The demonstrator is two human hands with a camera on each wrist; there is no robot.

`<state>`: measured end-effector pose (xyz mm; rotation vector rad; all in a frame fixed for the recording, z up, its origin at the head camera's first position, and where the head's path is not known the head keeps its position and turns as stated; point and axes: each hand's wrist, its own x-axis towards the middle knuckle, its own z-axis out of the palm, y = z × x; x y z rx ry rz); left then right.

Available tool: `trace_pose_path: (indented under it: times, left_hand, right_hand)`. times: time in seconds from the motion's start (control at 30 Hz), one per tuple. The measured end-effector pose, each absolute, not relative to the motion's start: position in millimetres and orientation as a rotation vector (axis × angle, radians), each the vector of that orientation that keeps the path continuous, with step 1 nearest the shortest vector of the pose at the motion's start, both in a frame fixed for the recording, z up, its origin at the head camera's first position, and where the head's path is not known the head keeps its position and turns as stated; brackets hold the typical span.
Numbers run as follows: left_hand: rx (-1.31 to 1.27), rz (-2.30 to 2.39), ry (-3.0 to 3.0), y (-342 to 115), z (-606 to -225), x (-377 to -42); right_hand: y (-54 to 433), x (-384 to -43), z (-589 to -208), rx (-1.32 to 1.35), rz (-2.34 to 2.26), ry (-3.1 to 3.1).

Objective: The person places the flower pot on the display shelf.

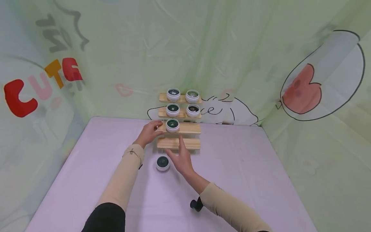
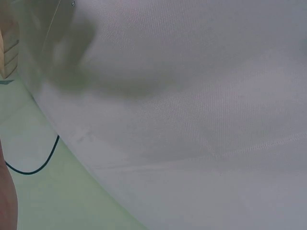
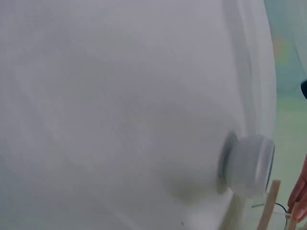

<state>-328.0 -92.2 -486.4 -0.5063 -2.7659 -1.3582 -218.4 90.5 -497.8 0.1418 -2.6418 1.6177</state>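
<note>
A tiered wooden display stand (image 1: 189, 128) with pale planks stands at the table's far side. My left hand (image 1: 147, 132) grips the left end of its third plank from the top, thumb at the front edge. On that plank, beside my left fingertips, sits a round white jar (image 1: 172, 125) with a dark top. My right hand (image 1: 183, 160) is held before the lowest plank, thumb and fingers spread, holding nothing. To its left, a similar white jar (image 1: 163, 163) stands upright on the table; its side shows in the right wrist view, the jar (image 3: 249, 166) lying near the plank ends.
Two jars, left (image 1: 173, 94) and right (image 1: 192, 95), sit on the top plank. The second plank carries two more, left (image 1: 173, 110) and right (image 1: 193, 110). A pale cloth (image 1: 237, 167) covers the table, and printed curtains (image 1: 121, 58) enclose its back and sides.
</note>
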Motion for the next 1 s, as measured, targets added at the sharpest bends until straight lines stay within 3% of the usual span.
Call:
trace_pose_path:
  times: [0.4,1.0]
  left_hand:
    - [-0.530,-1.369,-2.726,-91,-486,-326]
    - [-0.520,-1.358,-2.735,-91,-484,-325]
  right_hand:
    - [82,-185,-528,0.265,1.633,-2.644]
    - [74,-179,-557,0.335,1.443,-2.600]
